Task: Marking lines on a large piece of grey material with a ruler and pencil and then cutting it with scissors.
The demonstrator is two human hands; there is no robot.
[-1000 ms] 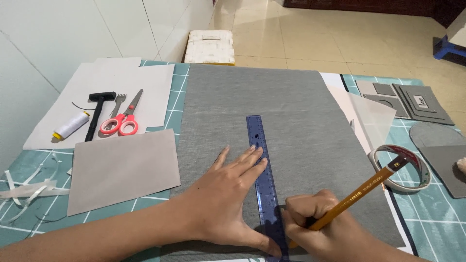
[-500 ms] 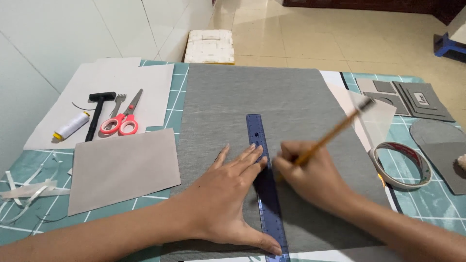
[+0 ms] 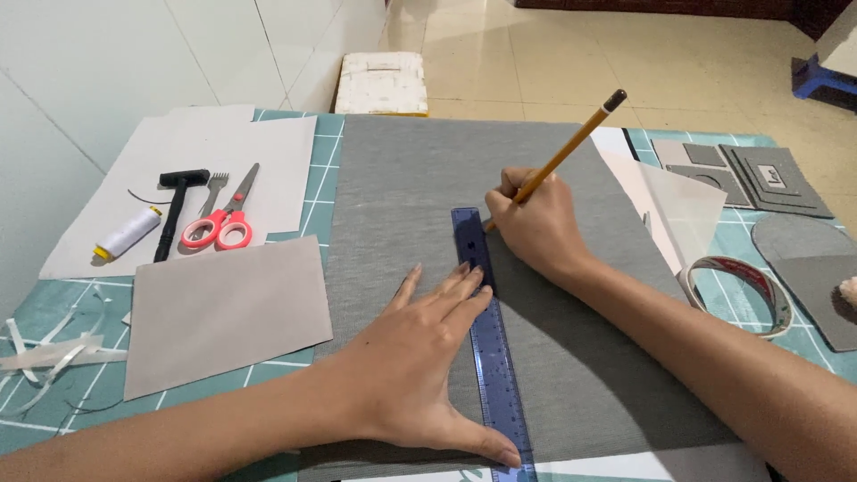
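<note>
A teal cutting mat [image 3: 54,312] with a white grid covers a worktable that stands by a white wall, with a tiled floor beyond it. A large sheet of grey fabric [image 3: 420,178] lies flat across the middle of the mat.

The left hand [image 3: 420,366] is spread flat, palm down, on the fabric, its fingertips and thumb pressing along the left edge of a blue transparent ruler [image 3: 489,330]. The ruler lies lengthwise on the fabric, running from the near edge of the table away from the person. The right hand [image 3: 534,221] is at the ruler's far end, fingers pinched around a yellow pencil [image 3: 562,153] whose tip meets the fabric against the ruler's right edge.

For a clean line, the judgement is that the left hand should keep even pressure along the ruler so it cannot pivot, while the pencil stays tight against the edge and light enough not to drag the cloth.

Room to move looks good: the fabric on both sides of the ruler is bare. To the right, beyond the fabric's edge, lie pale paper sheets, a roll of tape [image 3: 741,290] and stacked grey cut pieces [image 3: 768,178]. To the left sit a grey card [image 3: 223,312], red-handled scissors [image 3: 223,219], a black hammer [image 3: 174,210] and a spool of white thread [image 3: 125,235], all well apart from the hands.
</note>
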